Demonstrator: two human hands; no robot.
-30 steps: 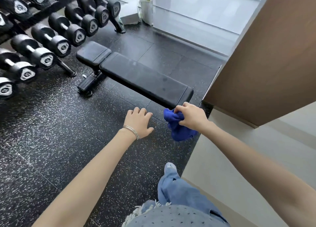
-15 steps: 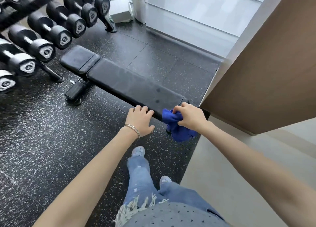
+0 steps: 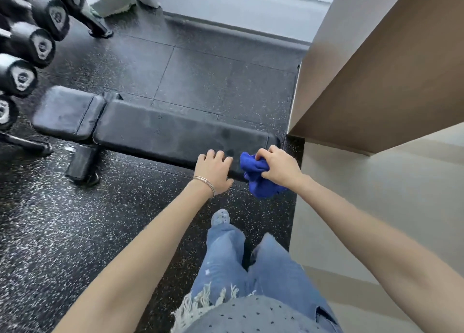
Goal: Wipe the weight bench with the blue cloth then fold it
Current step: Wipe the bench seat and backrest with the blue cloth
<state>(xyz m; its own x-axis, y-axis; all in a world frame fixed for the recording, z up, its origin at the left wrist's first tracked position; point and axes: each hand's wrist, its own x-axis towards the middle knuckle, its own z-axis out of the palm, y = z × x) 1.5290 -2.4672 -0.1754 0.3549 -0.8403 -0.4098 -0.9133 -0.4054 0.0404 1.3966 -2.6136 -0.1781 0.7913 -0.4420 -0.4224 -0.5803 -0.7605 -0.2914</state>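
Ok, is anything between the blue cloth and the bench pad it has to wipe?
Nothing separates them: the right hand grips the bunched blue cloth right at the near right end of the weight bench. The left hand, though, lies over the pad's near edge just left of the cloth, so it would likely block a leftward wipe.

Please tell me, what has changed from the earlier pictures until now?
The person stepped closer to the weight bench. The left hand, earlier above the floor, now reaches over the bench's near edge, fingers relaxed. The right hand brought the blue cloth up to the bench's end. Unchanged: the right hand grips the bunched cloth, and the bench stays in place.
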